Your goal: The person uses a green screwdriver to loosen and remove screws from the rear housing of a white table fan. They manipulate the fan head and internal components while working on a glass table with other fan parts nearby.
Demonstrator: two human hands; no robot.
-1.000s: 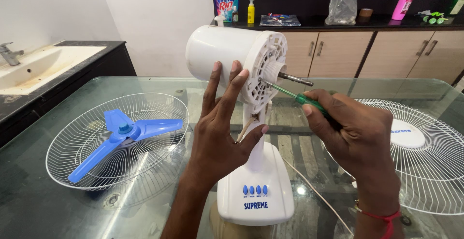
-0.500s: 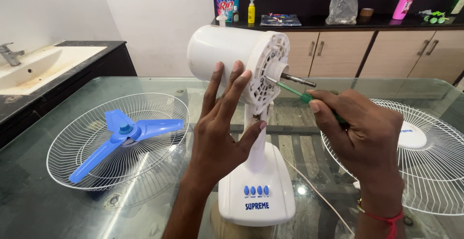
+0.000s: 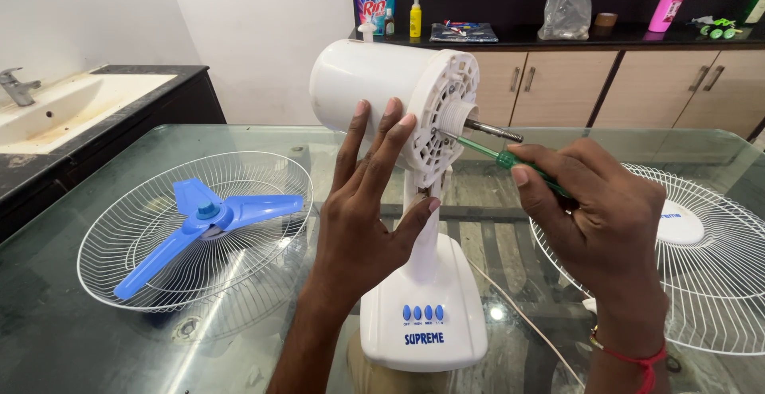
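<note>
Steadying: left hand (image 3: 362, 203) presses flat against the white motor housing (image 3: 366, 83) of a stripped table fan, fingers spread up its side and thumb hooked out toward the neck; the palm rests on it, not clamped round anything.
Driving: right hand (image 3: 598, 211) is closed around a green-handled screwdriver (image 3: 498, 157), thumb on top, fingers wrapped over the handle.
Screwdriver tip: it meets the perforated white front plate (image 3: 446, 115) of the motor, just below the bare metal shaft (image 3: 494, 130), ahead of the right thumb.
Hands: apart, one on each side of the fan's neck, the motor head above and between them.
Fan base: white base with a row of blue buttons (image 3: 422, 306) stands on the glass table (image 3: 48, 346), below and between both wrists.
Left of the left hand: a white wire grille (image 3: 119, 282) lies flat, well apart, with a blue three-bladed propeller (image 3: 211, 219) resting inside it.
Right of the right hand: second white wire grille (image 3: 717, 282) with a solid white centre disc, partly hidden behind the hand.
Right wrist: a red thread band (image 3: 633, 356).
Cord: a thin white cord (image 3: 518, 314) runs over the glass from the base, under the right forearm.
Beyond the hands: dark counter (image 3: 558, 37) with bottles and a plastic bag; a sink (image 3: 64, 99) far off to the left.
</note>
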